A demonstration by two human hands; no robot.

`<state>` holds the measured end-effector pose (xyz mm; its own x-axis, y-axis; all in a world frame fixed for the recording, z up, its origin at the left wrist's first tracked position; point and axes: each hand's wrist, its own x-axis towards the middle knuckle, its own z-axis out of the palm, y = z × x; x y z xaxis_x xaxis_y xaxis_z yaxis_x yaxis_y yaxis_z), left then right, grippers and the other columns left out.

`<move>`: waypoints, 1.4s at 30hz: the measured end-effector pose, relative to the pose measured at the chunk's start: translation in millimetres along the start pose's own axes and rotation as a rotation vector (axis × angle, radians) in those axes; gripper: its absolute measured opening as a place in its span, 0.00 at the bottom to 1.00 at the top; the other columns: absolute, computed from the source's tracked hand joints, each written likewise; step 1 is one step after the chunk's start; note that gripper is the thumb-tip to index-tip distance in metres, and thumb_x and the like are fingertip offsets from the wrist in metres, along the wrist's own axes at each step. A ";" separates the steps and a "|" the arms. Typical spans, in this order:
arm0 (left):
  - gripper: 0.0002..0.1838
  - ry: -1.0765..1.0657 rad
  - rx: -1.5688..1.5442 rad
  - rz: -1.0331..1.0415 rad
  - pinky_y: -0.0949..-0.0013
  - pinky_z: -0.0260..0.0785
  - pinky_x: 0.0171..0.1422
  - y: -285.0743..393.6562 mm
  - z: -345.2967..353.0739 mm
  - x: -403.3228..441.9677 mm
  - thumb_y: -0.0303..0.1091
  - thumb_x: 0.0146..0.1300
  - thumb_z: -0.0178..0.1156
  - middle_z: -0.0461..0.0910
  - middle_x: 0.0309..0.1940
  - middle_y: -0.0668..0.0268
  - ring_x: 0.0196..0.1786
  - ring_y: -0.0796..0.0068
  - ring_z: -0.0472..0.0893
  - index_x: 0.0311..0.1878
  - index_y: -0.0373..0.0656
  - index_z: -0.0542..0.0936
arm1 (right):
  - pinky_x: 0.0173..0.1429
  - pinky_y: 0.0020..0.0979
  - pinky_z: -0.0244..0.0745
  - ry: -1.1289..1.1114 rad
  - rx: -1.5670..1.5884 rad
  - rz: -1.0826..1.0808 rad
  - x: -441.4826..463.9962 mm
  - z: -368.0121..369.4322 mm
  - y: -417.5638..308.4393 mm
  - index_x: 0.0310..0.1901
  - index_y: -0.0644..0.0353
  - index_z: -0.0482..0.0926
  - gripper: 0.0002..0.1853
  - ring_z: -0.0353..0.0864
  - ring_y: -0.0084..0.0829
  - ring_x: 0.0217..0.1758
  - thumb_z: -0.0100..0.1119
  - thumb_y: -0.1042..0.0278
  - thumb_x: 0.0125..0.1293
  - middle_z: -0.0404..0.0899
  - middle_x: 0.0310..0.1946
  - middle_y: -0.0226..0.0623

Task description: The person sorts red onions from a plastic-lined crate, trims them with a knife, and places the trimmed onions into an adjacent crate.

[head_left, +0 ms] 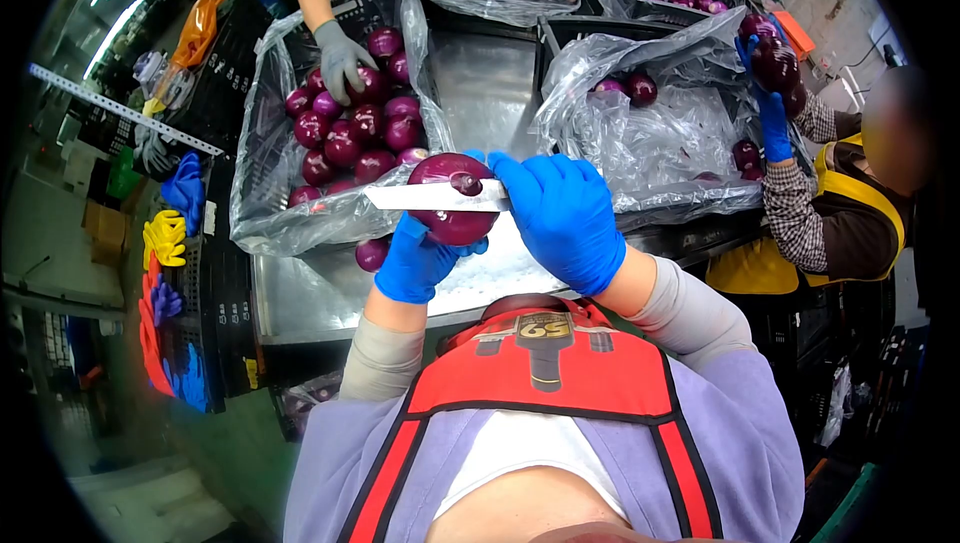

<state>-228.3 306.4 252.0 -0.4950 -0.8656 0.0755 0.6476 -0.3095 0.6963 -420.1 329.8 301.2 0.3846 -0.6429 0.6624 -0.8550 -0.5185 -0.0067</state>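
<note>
The left hand [415, 265], in a blue glove, cups a purple onion [452, 227] from below and keeps its fingers curled around it; the right hand [562, 218], gloved likewise, is closed around a knife [420, 197], its handle hidden in the grip; the pale blade passes across the onion just below the nub at its end, though whether the edge bites the skin cannot be told; the onion is in front of the person's chest, above the metal bench [315, 293]; a loose onion [371, 255] is near the left wrist, beside a plastic-lined crate [262, 158] heaped with more onions [343, 145]; over that heap a co-worker's grey-gloved hand [342, 63] touches an onion; to the right, a second lined crate [590, 178] holds a few onions along its sides; at its far edge another co-worker's blue-gloved hand [774, 128] supports several onions [775, 68]; further crates of onions stand behind; at far left hang yellow gloves [165, 238].
</note>
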 end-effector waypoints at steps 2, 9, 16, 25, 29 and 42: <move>0.53 -0.041 -0.007 0.008 0.68 0.81 0.37 -4.0 -9.2 0.8 0.63 0.47 0.70 0.74 0.58 0.56 0.47 0.61 0.82 0.69 0.41 0.61 | 0.38 0.33 0.66 0.012 0.008 -0.004 -1.7 2.1 1.1 0.57 0.58 0.74 0.25 0.72 0.32 0.32 0.58 0.72 0.54 0.71 0.29 0.31; 0.54 0.033 0.194 -0.012 0.55 0.81 0.47 -8.6 -13.4 3.0 0.78 0.49 0.54 0.68 0.64 0.56 0.62 0.54 0.74 0.70 0.46 0.60 | 0.38 0.32 0.64 0.050 -0.016 -0.038 -5.5 8.4 6.3 0.61 0.59 0.72 0.29 0.71 0.32 0.32 0.53 0.74 0.54 0.69 0.29 0.32; 0.59 -0.037 0.042 0.052 0.66 0.81 0.43 -5.2 2.0 11.5 0.70 0.46 0.67 0.71 0.62 0.59 0.56 0.63 0.79 0.72 0.39 0.57 | 0.38 0.35 0.67 -0.017 0.000 -0.005 -4.6 1.4 2.6 0.57 0.62 0.74 0.26 0.73 0.34 0.33 0.60 0.73 0.53 0.73 0.31 0.34; 0.56 -0.062 0.122 -0.019 0.70 0.80 0.39 -5.5 -5.6 10.8 0.57 0.42 0.77 0.74 0.59 0.62 0.52 0.68 0.80 0.70 0.39 0.60 | 0.39 0.34 0.68 -0.029 -0.009 0.001 -6.8 0.0 3.3 0.57 0.62 0.74 0.25 0.73 0.34 0.33 0.58 0.74 0.54 0.73 0.31 0.34; 0.52 -0.089 0.103 -0.045 0.69 0.81 0.35 -3.6 -7.1 9.9 0.54 0.42 0.77 0.76 0.56 0.61 0.49 0.66 0.82 0.68 0.41 0.64 | 0.38 0.34 0.66 -0.027 -0.007 -0.032 -6.7 1.5 6.1 0.57 0.61 0.73 0.24 0.72 0.32 0.33 0.57 0.71 0.55 0.72 0.30 0.33; 0.51 -0.049 0.148 -0.128 0.71 0.76 0.28 -17.4 -45.1 9.5 0.66 0.45 0.67 0.75 0.56 0.55 0.48 0.61 0.82 0.66 0.41 0.65 | 0.37 0.33 0.63 -0.046 -0.051 -0.071 -12.9 3.2 10.0 0.52 0.61 0.72 0.20 0.70 0.30 0.32 0.57 0.64 0.59 0.69 0.29 0.32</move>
<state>-218.1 285.8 208.4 -0.5981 -0.8013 0.0120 0.4873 -0.3518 0.7993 -432.5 331.1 290.3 0.4593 -0.6315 0.6247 -0.8414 -0.5348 0.0781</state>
